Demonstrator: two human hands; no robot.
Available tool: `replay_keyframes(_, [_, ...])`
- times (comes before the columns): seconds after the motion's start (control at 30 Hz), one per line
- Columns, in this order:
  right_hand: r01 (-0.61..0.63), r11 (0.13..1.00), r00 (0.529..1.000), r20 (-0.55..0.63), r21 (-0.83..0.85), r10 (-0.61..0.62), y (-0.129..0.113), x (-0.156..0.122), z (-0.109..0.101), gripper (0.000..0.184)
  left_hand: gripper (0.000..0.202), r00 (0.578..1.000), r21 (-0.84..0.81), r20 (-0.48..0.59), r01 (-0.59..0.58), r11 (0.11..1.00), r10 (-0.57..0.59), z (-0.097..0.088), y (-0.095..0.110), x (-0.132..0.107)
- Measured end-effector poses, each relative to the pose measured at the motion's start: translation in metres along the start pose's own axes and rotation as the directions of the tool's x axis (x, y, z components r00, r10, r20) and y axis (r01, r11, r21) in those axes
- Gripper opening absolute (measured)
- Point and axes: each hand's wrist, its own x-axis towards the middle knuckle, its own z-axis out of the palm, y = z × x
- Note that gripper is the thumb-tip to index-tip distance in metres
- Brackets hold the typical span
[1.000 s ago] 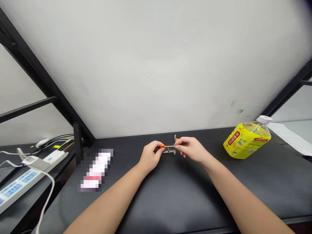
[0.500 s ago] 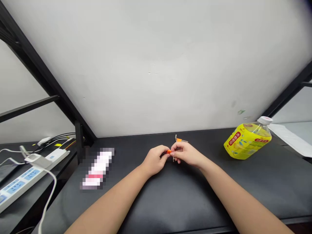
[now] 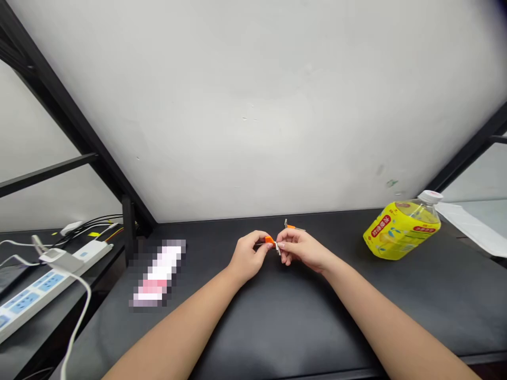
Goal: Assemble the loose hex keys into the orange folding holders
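Observation:
Between the thumb and fingers of my left hand [image 3: 249,257] is a small orange-and-silver metal piece [image 3: 269,240], its orange part facing up. The fingertips of my right hand [image 3: 300,248] are closed at its silver end, where a short crosswise metal part sticks out toward me. Fingers cover much of the piece, so its exact kind does not show. Just behind my right hand lies a second orange piece [image 3: 291,227] with a silver crosspiece at its left end and a thin metal rod pointing right. Both hands are close together above the black tabletop [image 3: 261,327].
At right a large yellow-labelled drink bottle [image 3: 402,229] leans on its side near a white sheet [image 3: 475,227]. A blurred-out flat object [image 3: 160,274] lies at left. Beyond it are a white power strip [image 3: 47,285] and cables. A white wall [image 3: 253,132] rises behind the table.
My left hand has shifted slightly left and turned, so more of the orange part and the silver end show. My right hand has stayed nearly in place. The second piece is unmoved.

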Motion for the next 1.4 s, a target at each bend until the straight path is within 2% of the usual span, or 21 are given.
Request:
replay_keyframes(0.13, [-0.009,1.0,1.0,0.0,-0.009,0.009,0.004,0.002,-0.001,0.036,0.006,1.0,-0.001,-0.016,0.008,1.0,-0.008,0.0,0.0,0.001])
replay_keyframes(0.27, [-0.001,0.973,0.997,-0.077,-0.231,-0.017,0.007,0.004,-0.004,0.028,0.008,1.0,0.06,0.001,-0.017,0.998,0.017,0.001,-0.002,0.001])
replay_keyframes(0.33, [0.014,0.886,0.981,-0.165,-0.464,-0.102,0.008,0.006,-0.008,0.021,0.008,1.0,0.047,-0.025,0.001,0.999,0.0,0.0,-0.005,0.002])
replay_keyframes(0.37, [0.017,0.805,0.968,-0.193,-0.593,-0.162,0.008,0.007,-0.011,0.017,0.008,0.999,0.028,-0.041,0.018,0.999,-0.017,0.0,-0.007,0.002])
replay_keyframes(0.43, [0.009,0.61,0.951,-0.181,-0.792,-0.25,0.01,0.008,-0.014,0.012,0.007,0.996,-0.014,-0.069,0.055,0.998,-0.056,-0.001,-0.011,0.004])
replay_keyframes(0.5, [0.008,0.461,0.96,-0.123,-0.887,-0.253,0.011,0.009,-0.015,0.012,0.007,0.993,-0.035,-0.085,0.079,0.996,-0.081,-0.002,-0.015,0.005])
replay_keyframes(0.63, [-0.006,0.345,0.976,-0.081,-0.939,-0.203,0.01,0.009,-0.008,0.017,0.007,0.994,-0.016,-0.069,0.081,0.997,-0.082,-0.002,-0.017,0.005])
replay_keyframes(0.73, [-0.052,0.275,0.982,-0.098,-0.96,-0.158,0.008,0.008,-0.001,0.012,0.007,0.996,0.001,-0.063,0.067,0.998,-0.067,-0.001,-0.016,0.004])
replay_keyframes(0.8, [-0.098,0.259,0.987,-0.128,-0.961,-0.102,0.006,0.005,0.003,0.009,0.008,0.996,0.007,-0.062,0.064,0.998,-0.063,-0.001,-0.016,0.004])
replay_keyframes(0.9, [-0.136,0.293,0.987,-0.154,-0.946,-0.037,0.003,0.001,0.003,0.01,0.008,0.995,0.004,-0.069,0.069,0.998,-0.068,-0.002,-0.018,0.005])
replay_keyframes(0.97, [-0.093,0.371,0.993,-0.114,-0.924,-0.035,-0.002,-0.002,0.0,0.011,0.007,0.995,0.001,-0.076,0.069,0.998,-0.069,-0.003,-0.02,0.006])
replay_keyframes(1.07, [0.003,0.569,0.996,-0.046,-0.822,-0.071,-0.009,-0.006,-0.009,0.008,0.008,0.995,0.019,-0.083,0.063,0.998,-0.062,-0.003,-0.021,0.006])
replay_keyframes(1.2, [0.038,0.828,0.991,-0.083,-0.559,-0.102,-0.014,-0.007,-0.018,0.004,0.009,0.996,0.053,-0.086,0.035,0.998,-0.03,-0.004,-0.018,0.006])
replay_keyframes(1.27, [0.034,0.88,0.99,-0.102,-0.473,-0.093,-0.013,-0.006,-0.019,0.007,0.01,0.997,0.066,-0.073,0.016,0.998,-0.011,-0.004,-0.017,0.006])
replay_keyframes(1.4, [0.039,0.884,0.989,-0.107,-0.466,-0.1,-0.009,-0.004,-0.018,0.01,0.01,0.999,0.078,-0.039,-0.008,0.997,0.011,-0.003,-0.015,0.005])
